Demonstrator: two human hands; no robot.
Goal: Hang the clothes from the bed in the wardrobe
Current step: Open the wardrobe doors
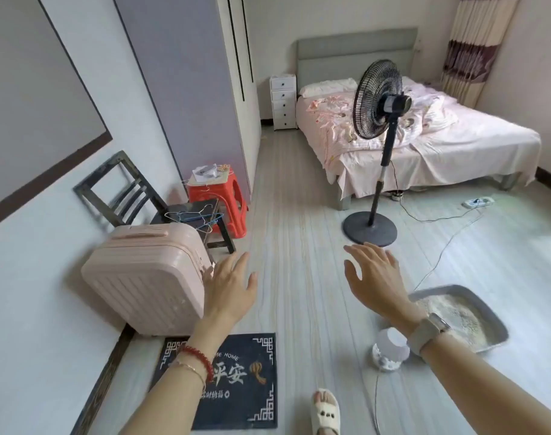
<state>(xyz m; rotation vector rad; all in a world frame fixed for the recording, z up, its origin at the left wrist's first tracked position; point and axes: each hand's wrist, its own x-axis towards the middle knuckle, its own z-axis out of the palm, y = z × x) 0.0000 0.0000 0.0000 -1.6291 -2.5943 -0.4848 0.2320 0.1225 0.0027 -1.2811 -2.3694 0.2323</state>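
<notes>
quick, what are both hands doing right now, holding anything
Left hand: open, fingers spread, holding nothing, near the pink suitcase.
Right hand: open, fingers spread, holding nothing, out over the floor.

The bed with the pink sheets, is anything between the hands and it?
Yes. A black standing fan stands on the grey floor in front of the pink-sheeted bed, beyond both open hands: left hand, right hand. Its cable trails alongside.

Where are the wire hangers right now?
In the head view, left of centre: the wire hangers lie on the seat of the dark chair, between the pink suitcase and the red stool.
</notes>
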